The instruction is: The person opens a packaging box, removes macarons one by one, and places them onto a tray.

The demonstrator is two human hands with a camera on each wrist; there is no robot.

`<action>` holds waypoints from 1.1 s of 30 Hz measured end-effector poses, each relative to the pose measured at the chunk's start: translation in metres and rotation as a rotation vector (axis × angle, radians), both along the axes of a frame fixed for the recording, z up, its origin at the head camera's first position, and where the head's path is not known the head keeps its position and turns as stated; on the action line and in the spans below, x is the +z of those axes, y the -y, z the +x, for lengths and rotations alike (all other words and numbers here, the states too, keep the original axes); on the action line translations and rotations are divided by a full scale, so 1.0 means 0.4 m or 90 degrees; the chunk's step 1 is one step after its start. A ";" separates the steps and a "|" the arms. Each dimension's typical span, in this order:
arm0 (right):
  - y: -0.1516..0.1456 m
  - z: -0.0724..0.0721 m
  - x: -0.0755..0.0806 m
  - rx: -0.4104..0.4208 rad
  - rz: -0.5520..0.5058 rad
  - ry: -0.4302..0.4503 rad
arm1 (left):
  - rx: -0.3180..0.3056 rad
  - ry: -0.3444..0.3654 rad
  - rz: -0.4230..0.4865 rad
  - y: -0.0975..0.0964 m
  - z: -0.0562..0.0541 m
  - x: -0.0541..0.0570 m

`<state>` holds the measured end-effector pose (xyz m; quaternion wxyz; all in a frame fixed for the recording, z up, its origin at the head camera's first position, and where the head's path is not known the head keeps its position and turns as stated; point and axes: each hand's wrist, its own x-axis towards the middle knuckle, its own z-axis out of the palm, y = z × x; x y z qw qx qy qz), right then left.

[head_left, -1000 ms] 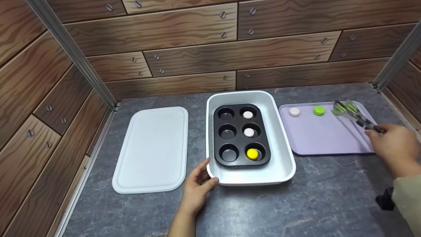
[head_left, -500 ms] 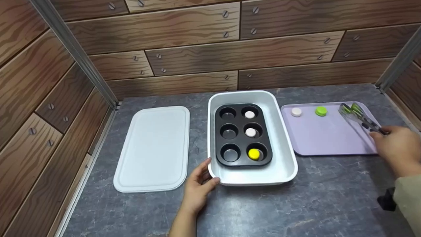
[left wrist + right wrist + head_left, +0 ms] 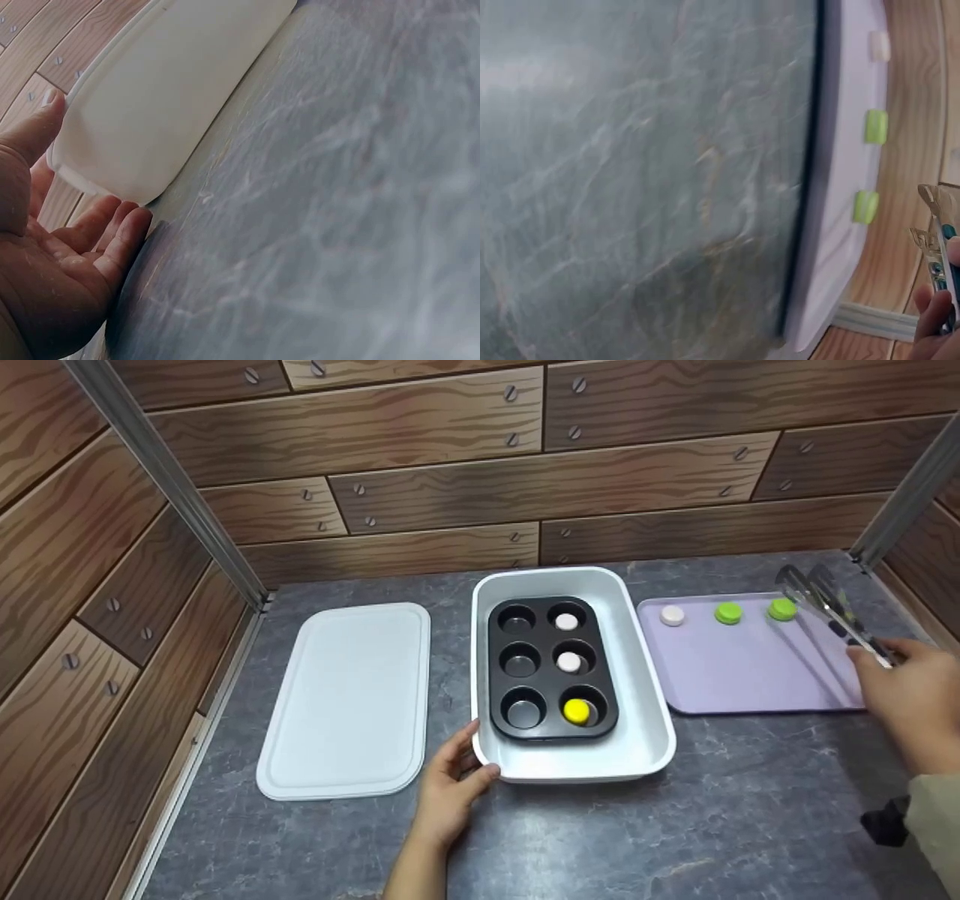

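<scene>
My right hand grips a pair of tongs, its tips spread over the far right of the lilac tray. Nothing shows between those tips. Two green macarons and a pale pink macaron lie along the tray's far edge. My left hand holds the near left corner of a deep white container; in the left wrist view, the thumb is at the rim and the fingers lie low against the wall. Inside stands a black muffin pan, its right column holding two pale macarons and a yellow macaron.
A flat white lid lies on the grey marbled table to the left. Wood-patterned walls close off the back and sides. The lilac tray stands close beside the container's right wall.
The tongs have risen off the right green macaron, which they covered earlier and which now lies in plain sight on the tray. My left hand stays at the container's corner.
</scene>
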<state>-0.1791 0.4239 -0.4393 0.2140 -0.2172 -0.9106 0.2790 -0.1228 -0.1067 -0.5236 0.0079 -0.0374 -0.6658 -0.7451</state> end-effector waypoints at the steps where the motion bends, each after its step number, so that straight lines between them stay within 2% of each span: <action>1: 0.005 0.001 0.007 0.003 -0.010 -0.024 | 0.000 0.001 0.001 0.000 0.000 0.000; 6: 0.059 0.009 0.028 0.034 -0.011 -0.137 | 0.002 -0.001 -0.008 0.001 0.000 0.001; 8: 0.095 0.014 0.037 0.055 0.010 -0.160 | 0.003 -0.004 -0.011 0.002 0.000 0.001; 11: 0.144 0.024 0.052 0.099 0.007 -0.185 | 0.005 -0.003 -0.010 0.003 0.000 0.002; 15: 0.200 0.045 0.064 0.203 0.003 -0.236 | 0.007 0.001 -0.006 0.001 0.001 0.001; 19: 0.240 0.063 0.064 0.324 0.033 -0.273 | 0.009 0.003 -0.005 0.000 0.002 0.002; 24: 0.276 0.082 0.062 0.417 0.068 -0.256 | 0.008 0.002 -0.006 0.000 0.003 0.002; 33: 0.320 0.101 0.049 0.496 0.155 -0.173 | 0.004 0.002 -0.002 -0.001 0.003 0.000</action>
